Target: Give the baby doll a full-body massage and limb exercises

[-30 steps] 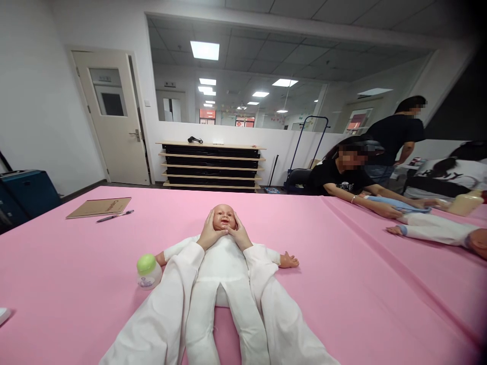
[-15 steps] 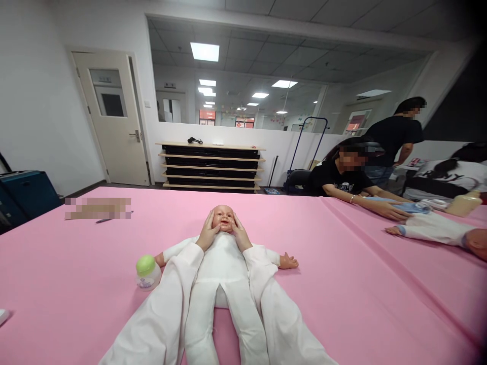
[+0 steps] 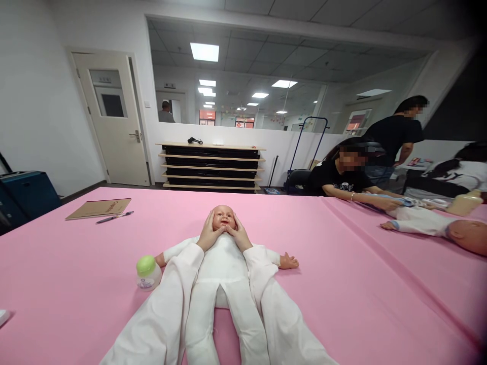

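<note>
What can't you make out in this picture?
Head view:
Ears of the bald, white-clothed baby doll: covered by the left hand and right hand.
Doll's feet: cut off by bottom edge.
White object: cut off by left edge.
Print on the round, pale, green-lidded jar: too small.

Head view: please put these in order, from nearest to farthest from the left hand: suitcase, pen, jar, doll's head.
From the left hand:
1. Doll's head: touching its fingers.
2. Jar: to the left, on the table.
3. Pen: farther left and back.
4. Suitcase: far left, beyond the table's edge.
</note>
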`<state>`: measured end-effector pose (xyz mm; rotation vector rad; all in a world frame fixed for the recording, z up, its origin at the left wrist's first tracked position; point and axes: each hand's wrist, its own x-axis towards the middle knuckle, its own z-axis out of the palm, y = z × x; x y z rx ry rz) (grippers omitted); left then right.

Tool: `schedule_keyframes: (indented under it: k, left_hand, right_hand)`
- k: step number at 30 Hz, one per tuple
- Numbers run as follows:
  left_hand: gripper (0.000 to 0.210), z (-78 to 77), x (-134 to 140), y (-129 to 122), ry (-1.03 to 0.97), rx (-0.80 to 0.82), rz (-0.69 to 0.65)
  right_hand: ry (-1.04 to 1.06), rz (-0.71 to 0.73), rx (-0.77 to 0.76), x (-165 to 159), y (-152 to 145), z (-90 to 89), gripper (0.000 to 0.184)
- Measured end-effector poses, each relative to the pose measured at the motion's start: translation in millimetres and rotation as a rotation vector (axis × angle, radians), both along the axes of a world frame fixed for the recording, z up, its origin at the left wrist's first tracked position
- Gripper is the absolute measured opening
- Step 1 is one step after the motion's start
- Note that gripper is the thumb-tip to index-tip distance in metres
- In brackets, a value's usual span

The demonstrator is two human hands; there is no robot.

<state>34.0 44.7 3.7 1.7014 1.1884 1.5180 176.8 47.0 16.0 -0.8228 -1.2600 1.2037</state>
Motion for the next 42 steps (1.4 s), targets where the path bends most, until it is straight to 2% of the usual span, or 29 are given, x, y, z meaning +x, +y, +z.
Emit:
schedule_keyframes:
  k: [4,8,11,19,24,31,38,42]
  left_hand:
    - [0.072,-3.9,-1.6,5.6,-0.059,-0.015,-0.029]
    - [0.065,-3.3,-2.0,6.0,-0.086,-0.032,-0.03]
    - [0.073,-1.3,-1.7,3.4,-0.061,-0.019,-0.036]
    - [0.09,0.4,-1.4,-1.1,0.003,0.019,-0.029]
    - [0.083,-1.4,-2.2,1.3,-0.003,0.011,-0.028]
    - [0.067,0.3,-2.9,3.2,-0.074,-0.032,-0.059]
    - [0.085,1.8,-0.5,-2.1,-0.022,0.003,-0.026]
    - [0.082,-0.3,-1.0,0.0,-0.01,0.016,-0.012]
  right_hand:
    - [0.091,0.002,-0.062,-0.3,0.6,0.5,0.087]
    - [0.159,0.014,-0.091,-0.9,-1.1,2.5,0.09]
    - [0.117,0.028,-0.116,-0.7,-3.7,4.6,0.09]
    - [-0.022,-0.007,0.014,-0.5,-4.3,5.0,0.101]
    - [-0.013,-0.023,0.016,0.8,-1.5,0.8,0.096]
    - [0.109,0.024,-0.094,1.1,1.5,-0.6,0.085]
    - [0.005,-0.021,-0.016,0.3,-4.3,4.5,0.093]
    - [-0.015,-0.024,0.012,0.6,-3.5,3.3,0.096]
